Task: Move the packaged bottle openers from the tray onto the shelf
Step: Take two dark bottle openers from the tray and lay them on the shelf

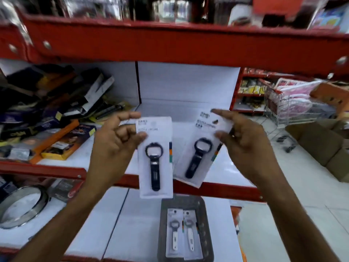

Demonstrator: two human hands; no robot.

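My left hand [117, 140] pinches a white card pack with a black bottle opener [155, 163] by its upper left edge and holds it upright. My right hand [243, 140] grips a second black-opener pack [198, 154], tilted to the right. Both packs hang in the air before the white middle shelf [188, 110], above its red front edge. Below them a grey tray [200, 205] rests on the lower shelf, with two packs of white-handled openers [181, 233] lying side by side in it.
A heap of dark and orange boxes [52, 114] fills the middle shelf's left part. A round metal-rimmed item [20, 207] sits on the lower shelf at left. To the right are a wire trolley [287, 104] and cardboard boxes [321, 146] on the floor.
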